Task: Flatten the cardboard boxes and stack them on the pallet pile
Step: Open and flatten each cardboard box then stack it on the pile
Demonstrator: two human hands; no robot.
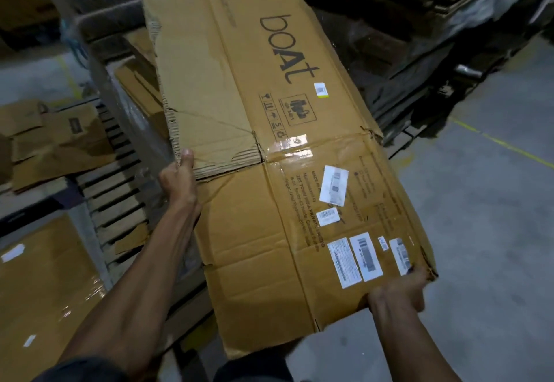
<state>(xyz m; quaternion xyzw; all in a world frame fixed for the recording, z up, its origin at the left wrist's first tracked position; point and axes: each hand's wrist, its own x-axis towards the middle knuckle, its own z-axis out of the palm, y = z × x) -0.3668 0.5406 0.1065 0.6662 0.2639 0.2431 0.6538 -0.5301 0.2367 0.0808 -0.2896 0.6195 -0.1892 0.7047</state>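
Observation:
A large flattened brown cardboard box [269, 147] with "boat" printed on it and several white labels fills the middle of the view, tilted with its far end over the pile. My left hand [179, 176] grips its left edge, thumb on top. My right hand [400, 290] grips the near right corner, fingers curled under the edge. Under the box's far end lies the pile of flattened cardboard [136, 82], wrapped in clear film at its side.
A stack of flattened boxes [117, 189] shows its corrugated edges at the left. More flat cardboard [45, 276] lies at lower left and brown sheets [57, 138] at mid left. Dark stacks of cardboard [419, 37] stand behind. Grey concrete floor [485, 216] with a yellow line is at right.

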